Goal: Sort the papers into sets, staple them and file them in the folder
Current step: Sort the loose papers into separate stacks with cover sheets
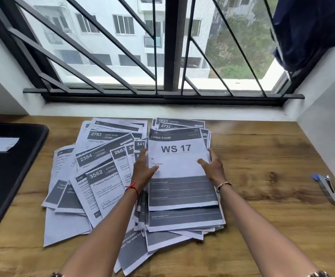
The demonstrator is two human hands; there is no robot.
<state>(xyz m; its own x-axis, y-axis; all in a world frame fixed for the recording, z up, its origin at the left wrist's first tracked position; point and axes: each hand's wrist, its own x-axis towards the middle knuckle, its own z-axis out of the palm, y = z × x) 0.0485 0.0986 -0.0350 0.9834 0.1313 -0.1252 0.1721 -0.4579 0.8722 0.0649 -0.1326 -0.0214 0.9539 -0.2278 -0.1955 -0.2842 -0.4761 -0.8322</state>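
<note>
Papers spread mid-desk near its back edge, folder at left edge, stapler toward right edge

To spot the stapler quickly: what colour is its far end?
Blue, on the otherwise silvery stapler; the head view shows it.

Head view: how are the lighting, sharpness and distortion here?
Head view: soft daylight from the window lights the table evenly, with a pale sheen on the wood right of the papers; wide-angle distortion splays the window bars; the WS 17 heading reads clearly, small print is blurred, the stapler soft.
</note>
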